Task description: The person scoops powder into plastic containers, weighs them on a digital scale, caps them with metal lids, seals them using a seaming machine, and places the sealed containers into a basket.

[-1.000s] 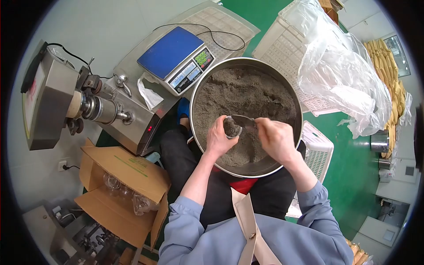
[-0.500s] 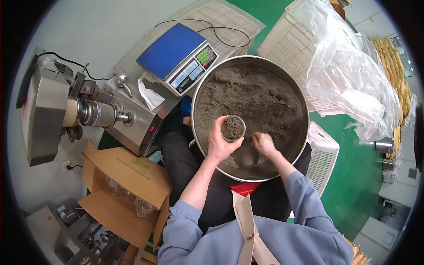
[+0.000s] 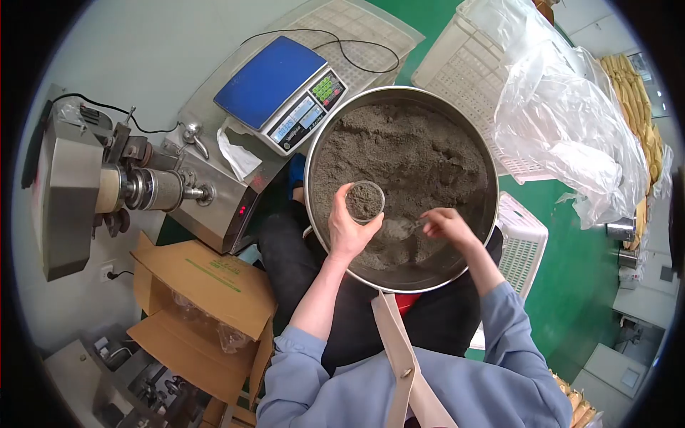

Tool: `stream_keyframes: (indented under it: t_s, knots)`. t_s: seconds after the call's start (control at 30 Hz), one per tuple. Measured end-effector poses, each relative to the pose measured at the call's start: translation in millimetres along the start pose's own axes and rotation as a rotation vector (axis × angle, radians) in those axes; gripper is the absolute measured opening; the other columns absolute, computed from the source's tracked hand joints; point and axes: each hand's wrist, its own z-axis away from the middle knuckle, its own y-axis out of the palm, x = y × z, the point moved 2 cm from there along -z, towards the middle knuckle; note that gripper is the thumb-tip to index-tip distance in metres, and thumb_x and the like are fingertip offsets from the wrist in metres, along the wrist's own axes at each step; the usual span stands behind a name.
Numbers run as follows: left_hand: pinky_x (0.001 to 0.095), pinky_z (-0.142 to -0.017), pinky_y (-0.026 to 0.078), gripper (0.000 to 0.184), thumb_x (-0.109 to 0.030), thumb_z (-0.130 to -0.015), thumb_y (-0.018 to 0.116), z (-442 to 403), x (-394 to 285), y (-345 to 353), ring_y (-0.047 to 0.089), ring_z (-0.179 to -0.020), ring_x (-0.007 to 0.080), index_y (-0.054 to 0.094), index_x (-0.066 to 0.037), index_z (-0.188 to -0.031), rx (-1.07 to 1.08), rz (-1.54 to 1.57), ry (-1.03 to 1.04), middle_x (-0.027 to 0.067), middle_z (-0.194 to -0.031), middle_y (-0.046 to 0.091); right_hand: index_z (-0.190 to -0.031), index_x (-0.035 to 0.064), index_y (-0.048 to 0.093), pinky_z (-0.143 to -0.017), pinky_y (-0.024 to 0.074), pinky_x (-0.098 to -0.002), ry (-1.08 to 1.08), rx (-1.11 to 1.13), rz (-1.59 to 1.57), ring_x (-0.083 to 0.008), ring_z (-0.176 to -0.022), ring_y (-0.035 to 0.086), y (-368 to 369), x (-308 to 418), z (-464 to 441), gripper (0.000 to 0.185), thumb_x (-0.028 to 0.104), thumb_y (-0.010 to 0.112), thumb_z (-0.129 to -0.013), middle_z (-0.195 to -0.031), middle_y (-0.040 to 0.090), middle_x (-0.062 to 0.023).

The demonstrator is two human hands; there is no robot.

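Note:
My left hand (image 3: pixel 349 227) is wrapped around a small clear round cup (image 3: pixel 382 195), which holds grey-brown granular powder. Beneath both hands is a large round metal basin (image 3: pixel 311 153) with a wide bed of the same powder (image 3: pixel 399 139) in it. My right hand (image 3: pixel 446 226) is closed on the handle of a small spoon (image 3: pixel 399 229). The spoon's bowl carries powder and points left, toward the cup, a short way apart from it. Much of the spoon's handle is hidden by the fingers.
Beyond the basin's left side stands a digital scale (image 3: pixel 271 82) with a blue platform. A metal machine (image 3: pixel 153 189) and an open cardboard box (image 3: pixel 203 285) are at the left. Plastic crates (image 3: pixel 464 71) with clear plastic sheeting (image 3: pixel 564 114) stand at the right.
My right hand has come up out of the powder and moved right, bringing the loaded spoon into sight. My left hand and the cup have shifted slightly left and up.

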Motion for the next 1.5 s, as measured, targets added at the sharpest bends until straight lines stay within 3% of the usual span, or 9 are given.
stream_keyframes:
  t_s: [0.2, 0.37, 0.73, 0.77, 0.9, 1.1, 1.23, 1.33, 1.5]
  knots:
    - [0.0497, -0.103, 0.052, 0.087, -0.021, -0.072, 0.093, 4, -3, 2, 0.064, -0.121, 0.0423, 0.047, -0.001, -0.143, 0.036, -0.083, 0.023, 0.0241, -0.131, 0.061, -0.121, 0.0038, 0.068, -0.069, 0.0543, -0.0262, -0.195, -0.068, -0.225, -0.0101, -0.072, 0.066, -42, 53, 61, 0.035, 0.032, 0.05, -0.114, -0.083, 0.071, -0.0014]
    - [0.0507, -0.103, 0.052, 0.088, -0.023, -0.072, 0.093, 8, -4, 6, 0.063, -0.123, 0.0426, 0.046, -0.002, -0.143, 0.1, -0.167, 0.038, 0.0235, -0.13, 0.062, -0.121, 0.0025, 0.068, -0.069, 0.0549, -0.0257, -0.295, -0.105, -0.219, -0.01, -0.071, 0.066, -25, 95, 75, 0.038, 0.034, 0.049, -0.114, -0.083, 0.072, -0.0033]
    - [0.0512, -0.103, 0.052, 0.087, -0.025, -0.071, 0.092, 8, -3, 8, 0.063, -0.122, 0.0432, 0.046, -0.002, -0.142, 0.176, -0.229, 0.023, 0.0231, -0.131, 0.062, -0.113, -0.0033, 0.069, -0.067, 0.0565, -0.0278, -0.478, -0.188, 0.372, -0.0115, -0.07, 0.069, 53, 130, 57, 0.03, 0.02, 0.049, -0.112, -0.076, 0.072, -0.0076]
    - [0.051, -0.103, 0.052, 0.087, -0.025, -0.071, 0.092, 8, -2, 10, 0.063, -0.122, 0.0431, 0.046, -0.002, -0.142, 0.193, -0.233, 0.035, 0.0232, -0.13, 0.062, -0.108, -0.0031, 0.07, -0.065, 0.0579, -0.0364, -0.531, -0.237, 0.43, -0.0237, -0.066, 0.074, 60, 131, 57, 0.024, 0.015, 0.054, -0.107, -0.068, 0.071, -0.0121]
    - [0.0503, -0.103, 0.053, 0.087, -0.023, -0.07, 0.093, 8, -3, 11, 0.063, -0.123, 0.0429, 0.047, -0.003, -0.141, 0.233, -0.227, 0.05, 0.0226, -0.131, 0.063, -0.1, 0.0036, 0.071, -0.066, 0.058, -0.0478, -0.685, -0.364, 0.709, -0.0375, -0.07, 0.073, 77, 130, 57, 0.014, 0.014, 0.062, -0.102, -0.07, 0.07, -0.0176]
    - [0.0503, -0.102, 0.054, 0.086, -0.022, -0.07, 0.093, 7, -4, 11, 0.064, -0.122, 0.0427, 0.048, -0.003, -0.141, 0.236, -0.183, 0.038, 0.0221, -0.131, 0.063, -0.099, 0.0039, 0.071, -0.064, 0.0572, -0.0492, -0.811, -0.401, 0.824, -0.039, -0.069, 0.072, 80, 142, 72, 0.01, 0.013, 0.066, -0.099, -0.07, 0.069, -0.0202]
    - [0.0502, -0.102, 0.054, 0.086, -0.023, -0.07, 0.093, 7, -4, 10, 0.064, -0.122, 0.0433, 0.047, -0.003, -0.141, 0.22, -0.189, 0.052, 0.0225, -0.131, 0.063, -0.098, 0.0047, 0.071, -0.063, 0.0568, -0.0487, -0.813, -0.417, 0.828, -0.0388, -0.069, 0.072, 72, 151, 86, 0.009, 0.012, 0.066, -0.098, -0.07, 0.069, -0.0198]
    - [0.0501, -0.102, 0.054, 0.086, -0.022, -0.071, 0.092, 7, -3, 11, 0.064, -0.122, 0.0436, 0.047, -0.003, -0.142, 0.223, -0.188, 0.047, 0.0231, -0.131, 0.063, -0.104, 0.0009, 0.07, -0.062, 0.0577, -0.0396, -0.834, -0.416, 0.866, -0.0298, -0.066, 0.075, 63, 153, 93, 0.013, 0.007, 0.059, -0.101, -0.069, 0.072, -0.0132]
    - [0.05, -0.103, 0.053, 0.086, -0.022, -0.071, 0.092, 8, -1, 10, 0.064, -0.123, 0.0437, 0.047, -0.002, -0.142, 0.22, -0.205, 0.038, 0.0238, -0.132, 0.063, -0.111, -0.0037, 0.07, -0.061, 0.0542, -0.0294, -0.61, -0.402, 0.543, -0.0141, -0.064, 0.069, 42, 154, 101, 0.022, 0.01, 0.054, -0.107, -0.068, 0.071, -0.0091]
